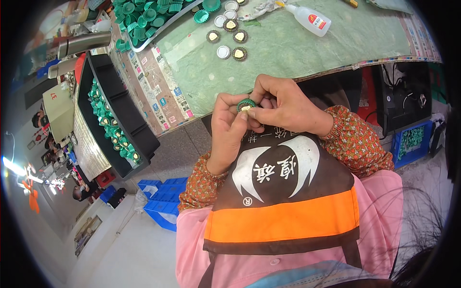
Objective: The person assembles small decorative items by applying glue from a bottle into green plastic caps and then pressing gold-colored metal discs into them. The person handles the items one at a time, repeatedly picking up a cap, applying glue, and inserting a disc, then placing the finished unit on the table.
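Observation:
Above my lap, close to the table's near edge, both hands meet over a small green fluted cup (246,102) with a dark and cream piece at its lower side. My left hand (225,127) pinches the cup from the left, fingers curled behind it. From the other side, the thumb and fingers of my right hand (284,106) close on the same cup. Beyond them on the green table cover lie several dark fluted discs with cream centres (239,53) and several white fluted discs (223,52).
A white-rimmed tray (161,30) heaped with green cups stands at the back left. A clear squeeze bottle (307,20) lies at the back. To the left is a black crate (113,81) holding green cups with cream pieces. Blue crates (165,199) sit on the floor.

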Available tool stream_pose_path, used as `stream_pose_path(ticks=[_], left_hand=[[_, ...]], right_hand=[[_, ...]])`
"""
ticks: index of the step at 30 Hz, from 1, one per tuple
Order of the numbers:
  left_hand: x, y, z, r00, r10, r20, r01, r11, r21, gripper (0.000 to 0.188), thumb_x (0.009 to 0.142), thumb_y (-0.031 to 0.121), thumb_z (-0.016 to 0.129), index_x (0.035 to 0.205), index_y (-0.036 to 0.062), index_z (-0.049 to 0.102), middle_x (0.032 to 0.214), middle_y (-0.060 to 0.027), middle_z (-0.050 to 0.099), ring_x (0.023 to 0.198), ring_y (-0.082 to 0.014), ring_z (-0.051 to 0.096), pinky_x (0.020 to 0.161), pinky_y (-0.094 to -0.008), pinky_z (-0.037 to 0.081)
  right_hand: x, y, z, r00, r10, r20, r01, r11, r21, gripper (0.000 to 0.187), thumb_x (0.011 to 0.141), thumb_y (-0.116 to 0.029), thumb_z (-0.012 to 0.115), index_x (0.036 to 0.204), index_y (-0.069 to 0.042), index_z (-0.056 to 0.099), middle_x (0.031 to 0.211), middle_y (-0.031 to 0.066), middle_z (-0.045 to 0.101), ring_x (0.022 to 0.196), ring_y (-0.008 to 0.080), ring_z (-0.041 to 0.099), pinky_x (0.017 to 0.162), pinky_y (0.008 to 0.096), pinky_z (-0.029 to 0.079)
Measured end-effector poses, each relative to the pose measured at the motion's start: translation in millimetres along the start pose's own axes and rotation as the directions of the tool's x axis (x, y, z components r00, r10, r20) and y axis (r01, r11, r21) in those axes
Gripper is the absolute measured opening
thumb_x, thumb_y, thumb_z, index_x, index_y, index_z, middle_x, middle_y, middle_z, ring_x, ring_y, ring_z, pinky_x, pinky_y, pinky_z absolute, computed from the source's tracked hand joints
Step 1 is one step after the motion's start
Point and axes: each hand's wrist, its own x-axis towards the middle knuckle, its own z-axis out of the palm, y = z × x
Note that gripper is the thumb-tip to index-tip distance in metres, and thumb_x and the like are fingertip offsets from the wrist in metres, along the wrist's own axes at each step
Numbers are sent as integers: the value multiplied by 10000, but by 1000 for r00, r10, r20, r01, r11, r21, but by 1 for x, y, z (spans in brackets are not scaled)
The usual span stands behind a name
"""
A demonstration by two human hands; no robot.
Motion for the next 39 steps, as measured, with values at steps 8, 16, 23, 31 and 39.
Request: stream_pose_path(ticks=[8,16,23,31,39], left_hand=[[1,2,-2,998,-27,-59,30,999,46,229,1043,121,493,1244,14,467,1021,-120,666,827,-132,676,739,-307,620],[2,1,4,997,-49,-52,52,998,44,210,1021,28,498,1223,11,445,1020,-118,658,818,-94,638,729,-253,580],[-3,27,-27,992,64,-113,-72,995,-72,260,1007,133,577,1233,25,507,1083,-145,668,851,-157,689,762,-289,608],[-18,114,-139,833,515,-200,-493,530,-689,388,1076,235,493,1404,31,460,1417,-119,547,1101,-222,638,930,-414,562],[102,84,-56,857,475,-199,-271,745,610,244,1019,166,599,1226,47,649,1058,-40,693,892,-113,618,740,-267,530]], right_hand=[[8,0,-15,986,159,55,-167,960,224,244,990,-191,632,884,29,641,695,44,651,652,67,581,585,270,469],[3,7,2,999,34,6,-33,999,-11,161,951,-108,680,876,16,611,758,9,611,681,50,525,605,239,443],[8,-3,-6,984,-146,-99,145,989,-23,218,942,-202,683,940,10,631,747,88,643,688,113,583,613,307,482],[1,-19,-89,648,-585,-487,101,700,-707,162,937,-131,681,1062,-28,672,931,76,649,871,191,591,799,321,479],[20,-6,-101,678,-669,-304,-150,279,-949,424,863,-183,722,1265,-88,627,1178,119,608,1092,337,551,921,461,448]])
